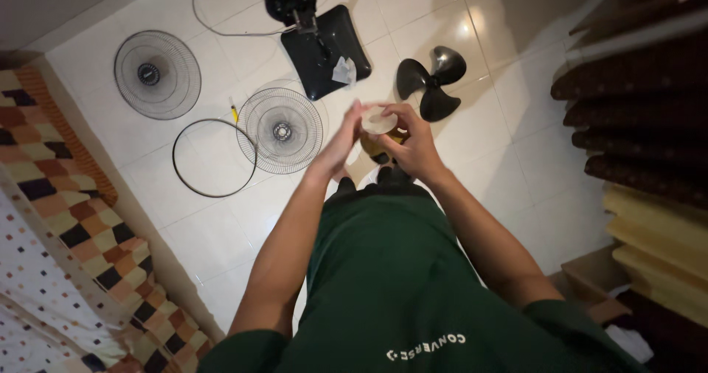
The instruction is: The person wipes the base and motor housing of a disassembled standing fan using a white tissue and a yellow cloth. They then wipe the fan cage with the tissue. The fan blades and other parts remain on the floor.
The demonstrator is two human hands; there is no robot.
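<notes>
I stand over the white tiled floor (221, 240) and hold a small, pale round disc (378, 121), plastic by the look of it, up in front of me, above the floor and just right of the round wire fan grille with the silver hub (280, 130); my right hand (413, 141) curls its fingers around the disc's right rim to steady it, while my left hand (341, 143) lies flat with straight fingers against its left side, as if rubbing or pressing the face. Beyond that grille, the black fan base with its motor head (324, 45) lies with a crumpled white tissue (344, 71) on it, and the black three-blade propeller (434, 80) lies well to the grille's right. Left of the grille rests a thin black ring (214, 158), and farther up-left a second wire grille with a dark hub (157, 74); a small yellow-handled tool (234, 112) lies just beside the grille's upper left. Bare tiles run below the grille toward my feet; a checked patterned mattress (66, 196) closes off the far left, dark and yellow cushions (649, 144) the far right
</notes>
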